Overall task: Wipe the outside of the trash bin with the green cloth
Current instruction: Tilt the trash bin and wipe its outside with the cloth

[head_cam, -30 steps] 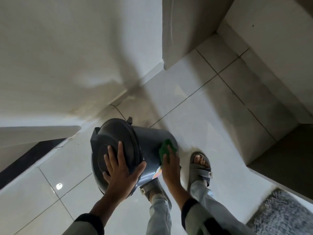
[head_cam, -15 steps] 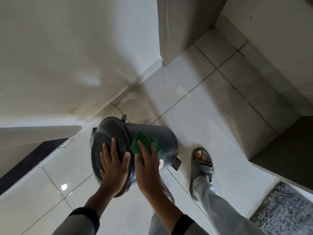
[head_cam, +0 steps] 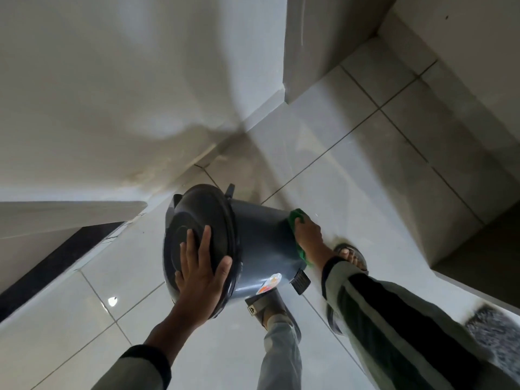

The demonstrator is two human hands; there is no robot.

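grey trash bin (head_cam: 261,243) sits tilted on the tiled floor (head_cam: 365,170), its dark domed lid (head_cam: 197,220) turned up toward you and its base angled away to the right. your left hand (head_cam: 201,273) lies flat on the lid with the fingers (head_cam: 204,239) spread and released, thumb hooked over the rim. your right hand (head_cam: 308,235) reaches to the bin's lower outer wall, fingers clenched over the green cloth (head_cam: 295,218) and pressing it against the plastic. a colourful sticker (head_cam: 268,282) and a black foot pedal (head_cam: 301,281) show near the base. your two sandalled feet stand just beside the bin, one partly under it. a shaggy grey mat (head_cam: 495,330) lies at the right edge, well apart.
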